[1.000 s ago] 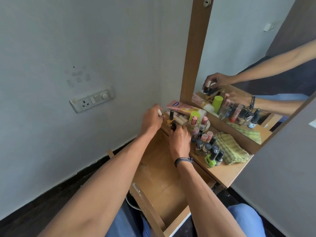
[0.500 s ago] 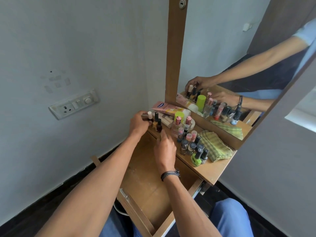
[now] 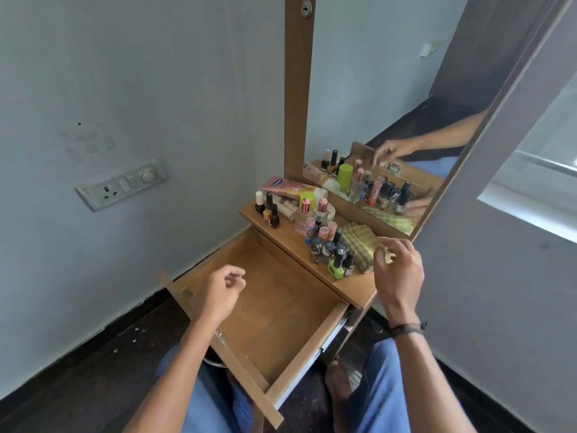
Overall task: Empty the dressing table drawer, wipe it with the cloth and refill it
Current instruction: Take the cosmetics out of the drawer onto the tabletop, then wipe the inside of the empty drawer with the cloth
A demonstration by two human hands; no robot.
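Drawer (image 3: 281,323) stood out, floor exposed. L hand (image 3: 215,292) hung above, fingers loosely curled, empty. R hand (image 3: 398,270) by cloth (image 3: 359,245), fingers bent; grip unclear.

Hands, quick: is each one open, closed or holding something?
Left hand: open, loosely curled, holding nothing, above the open wooden drawer.
Right hand: cannot tell; fingers curled beside the green checked cloth, perhaps pinching something pale.

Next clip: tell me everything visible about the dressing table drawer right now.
The drawer is brown wood-look board, pulled far out from under the tabletop toward the person's lap. It holds nothing; its floor shows pale scuffs or dust. The front panel lies nearest the camera, and a metal slide rail shows along its right side. The left hand hovers over its left side, apparently not touching.
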